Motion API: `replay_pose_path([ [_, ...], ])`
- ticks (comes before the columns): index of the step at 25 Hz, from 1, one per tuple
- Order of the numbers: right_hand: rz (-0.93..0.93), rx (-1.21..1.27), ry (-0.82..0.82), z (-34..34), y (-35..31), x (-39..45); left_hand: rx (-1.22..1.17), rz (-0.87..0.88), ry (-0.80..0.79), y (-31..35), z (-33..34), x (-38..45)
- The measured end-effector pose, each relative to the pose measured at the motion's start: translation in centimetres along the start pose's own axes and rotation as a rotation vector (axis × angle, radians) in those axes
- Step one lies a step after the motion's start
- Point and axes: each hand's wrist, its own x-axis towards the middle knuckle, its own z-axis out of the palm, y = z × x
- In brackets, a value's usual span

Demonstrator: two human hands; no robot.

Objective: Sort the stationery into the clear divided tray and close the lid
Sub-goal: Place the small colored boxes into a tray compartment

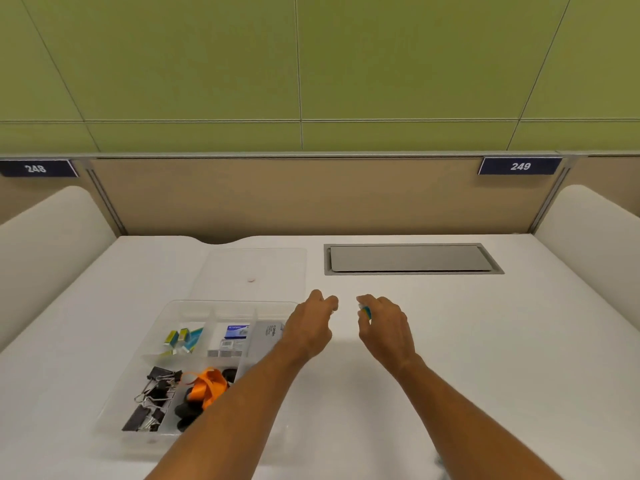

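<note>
The clear divided tray (228,302) lies at the left of the white desk. Its compartments hold small yellow and teal pieces (180,337), a blue-and-white staple box (235,332), a grey box (268,337), black binder clips (152,393) and an orange item (207,386) among black pieces. The clear lid (256,268) lies flat behind the tray. My left hand (311,327) hovers by the tray's right edge with its fingers curled shut; anything in it is hidden. My right hand (384,327) pinches a small teal piece (366,311) just to the right.
A grey metal cable hatch (412,258) is set into the desk at the back right. White side dividers (52,244) and a beige back panel (311,195) enclose the desk. My left forearm crosses the tray's near right corner.
</note>
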Motion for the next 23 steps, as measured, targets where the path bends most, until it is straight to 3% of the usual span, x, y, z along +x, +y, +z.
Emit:
replay_pose_path([
  [8,-0.113,0.047,-0.080,2.7,-8.6,-0.9,-0.015,-0.120,0.092,-6.7,-5.7,-4.6],
  [12,-0.191,0.033,-0.196,4.1,-12.1,-1.7,-0.003,-0.164,0.083,-10.7,-7.8,-6.9],
  [23,-0.186,-0.019,-0.225,8.1,-18.2,-2.5,0.015,-0.277,0.080,-22.1,-10.0,-9.5],
])
